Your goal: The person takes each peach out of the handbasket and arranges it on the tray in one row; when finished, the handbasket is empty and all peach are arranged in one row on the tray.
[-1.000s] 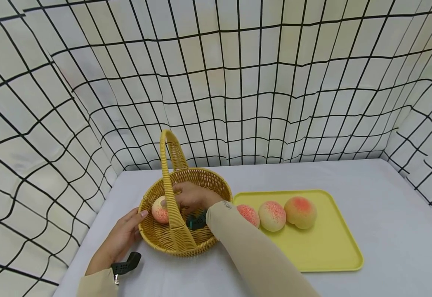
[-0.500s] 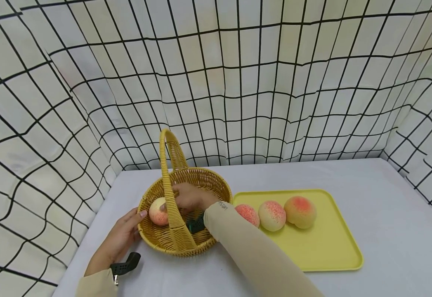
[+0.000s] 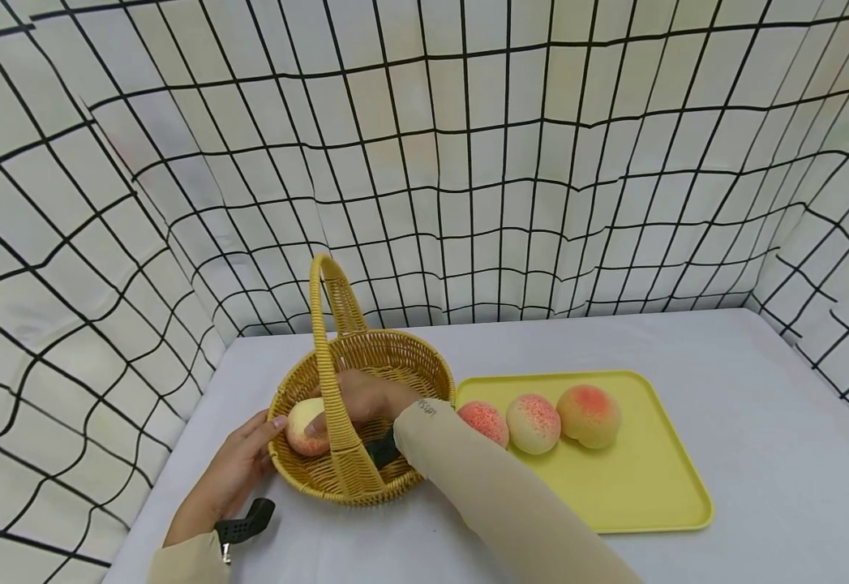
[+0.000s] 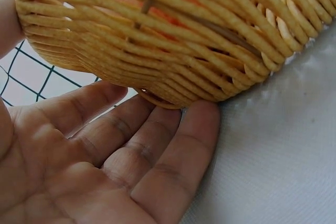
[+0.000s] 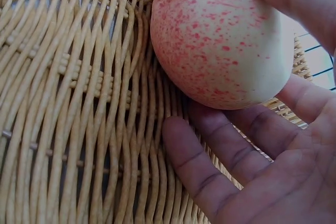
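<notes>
A wicker basket point(image 3: 354, 488) with a tall arched handle stands on the table at centre left. Inside it, by the left wall, is a pale peach point(image 3: 302, 430) with red speckles. My right hand point(image 3: 366, 396) reaches in past the handle and holds this peach, thumb on top and fingers beneath, as the right wrist view shows with the peach point(image 5: 220, 45) close to the woven wall. My left hand point(image 3: 233, 461) holds the basket's left side, thumb at the rim. In the left wrist view, its fingers point(image 4: 181, 156) rest against the basket's lower outside.
Right of the basket lies a yellow tray point(image 3: 636, 495). Along its back part sit a red-speckled peach point(image 3: 484, 422), a paler peach point(image 3: 533, 423) and a larger orange-red peach point(image 3: 589, 415). White cloth walls with a black grid point(image 3: 468, 162) enclose the table point(image 3: 752, 422).
My right hand has moved slightly left and down inside the basket together with the peach, which now sits closer to the left wall. The left hand stays at the rim.
</notes>
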{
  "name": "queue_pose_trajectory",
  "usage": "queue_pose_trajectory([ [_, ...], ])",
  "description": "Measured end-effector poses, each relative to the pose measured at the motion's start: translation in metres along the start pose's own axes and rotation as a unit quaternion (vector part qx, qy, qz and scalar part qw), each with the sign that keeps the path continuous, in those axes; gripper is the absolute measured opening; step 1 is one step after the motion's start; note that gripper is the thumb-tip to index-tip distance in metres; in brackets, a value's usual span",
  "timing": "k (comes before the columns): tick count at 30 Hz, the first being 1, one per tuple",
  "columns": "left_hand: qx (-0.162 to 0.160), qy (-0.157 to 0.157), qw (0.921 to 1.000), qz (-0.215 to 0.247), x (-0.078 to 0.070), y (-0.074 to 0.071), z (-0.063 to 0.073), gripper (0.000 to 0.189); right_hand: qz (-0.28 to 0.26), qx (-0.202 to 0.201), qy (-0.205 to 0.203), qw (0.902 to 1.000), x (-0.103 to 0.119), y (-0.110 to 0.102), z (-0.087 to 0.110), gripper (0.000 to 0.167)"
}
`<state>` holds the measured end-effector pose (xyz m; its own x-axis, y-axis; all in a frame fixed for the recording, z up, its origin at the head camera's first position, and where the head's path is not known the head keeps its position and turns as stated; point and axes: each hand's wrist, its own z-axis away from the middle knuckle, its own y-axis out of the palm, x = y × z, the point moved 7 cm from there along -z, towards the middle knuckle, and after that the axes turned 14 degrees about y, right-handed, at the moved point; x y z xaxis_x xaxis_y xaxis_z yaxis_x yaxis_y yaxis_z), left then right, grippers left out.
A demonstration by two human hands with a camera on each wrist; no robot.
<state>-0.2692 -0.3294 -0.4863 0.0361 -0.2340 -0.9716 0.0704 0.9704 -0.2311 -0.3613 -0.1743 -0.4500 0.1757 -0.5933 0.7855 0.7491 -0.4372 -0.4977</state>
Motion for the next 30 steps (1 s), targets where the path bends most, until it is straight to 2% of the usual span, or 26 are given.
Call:
queue_pose_trajectory([
  [3,0.000,0.002,1.0000,0.002,0.000,0.000,0.000,0.068,0.034,-0.004,-0.006,0.9994,0.002,0.001,-0.001,0.058],
  [8,0.001,0.003,1.0000,0.001,0.001,0.000,0.001,0.068,0.047,-0.009,-0.010,0.9988,0.003,0.002,-0.002,0.055],
  [14,0.000,0.003,1.0000,0.003,0.001,0.000,0.000,0.069,0.009,-0.024,-0.001,0.9997,0.002,-0.002,0.001,0.053],
  [21,-0.002,-0.004,1.0000,-0.007,0.001,-0.001,-0.002,0.070,-0.047,-0.041,0.011,0.9980,-0.001,-0.013,0.006,0.028],
  [23,-0.002,-0.006,0.9999,-0.009,0.002,-0.001,-0.002,0.070,-0.071,-0.043,0.016,0.9964,-0.003,-0.017,0.009,0.025],
  [26,0.001,-0.007,0.9999,-0.009,0.003,0.000,-0.002,0.071,-0.110,-0.041,0.022,0.9929,-0.004,-0.023,0.015,0.031],
  [30,0.000,-0.006,0.9999,-0.009,0.003,-0.001,-0.001,0.070,-0.152,-0.029,0.009,0.9880,-0.005,-0.031,0.026,0.051],
])
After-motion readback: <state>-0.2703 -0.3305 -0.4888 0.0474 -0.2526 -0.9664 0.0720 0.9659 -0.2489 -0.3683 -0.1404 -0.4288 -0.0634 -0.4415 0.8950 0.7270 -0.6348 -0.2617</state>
